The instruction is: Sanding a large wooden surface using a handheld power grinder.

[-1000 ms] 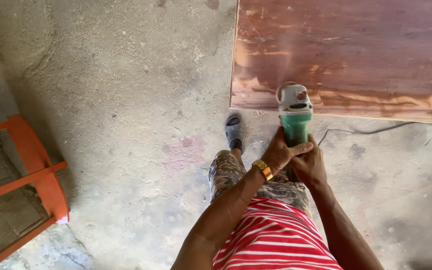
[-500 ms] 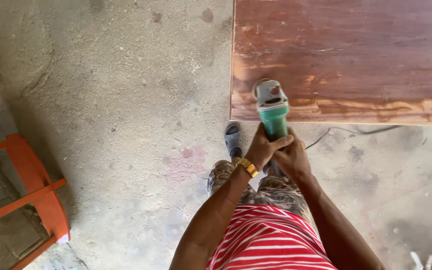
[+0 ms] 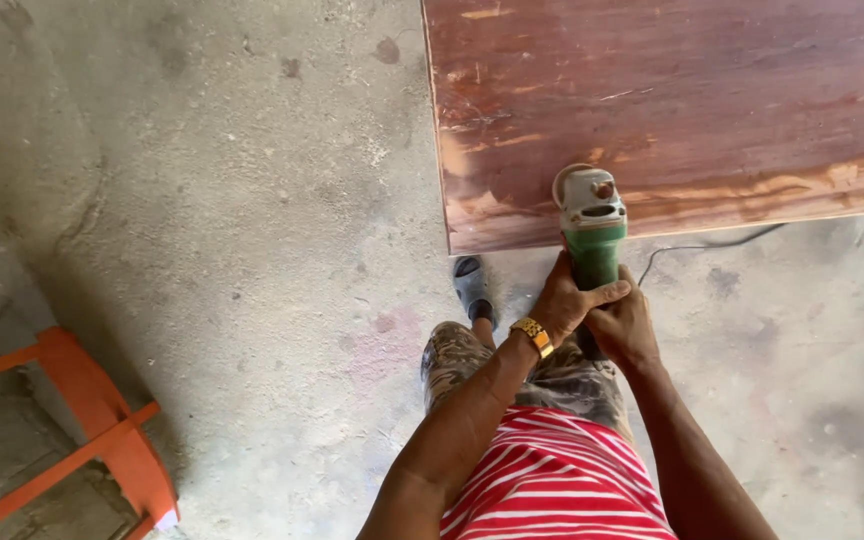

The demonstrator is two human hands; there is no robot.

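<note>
While both hands [image 3: 597,315] clamped green grinder [image 3: 592,225] on board's [image 3: 672,110] near edge; disc could snag, kick back.

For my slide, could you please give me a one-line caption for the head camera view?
Both hands, left hand and right hand, grip a green angle grinder on a reddish wooden board.

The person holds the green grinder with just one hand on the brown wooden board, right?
Not quite. The head view shows both hands on the green grinder: the left hand and the right hand wrap its body together. The rest is right: its head sits on the brown wooden board.
</note>
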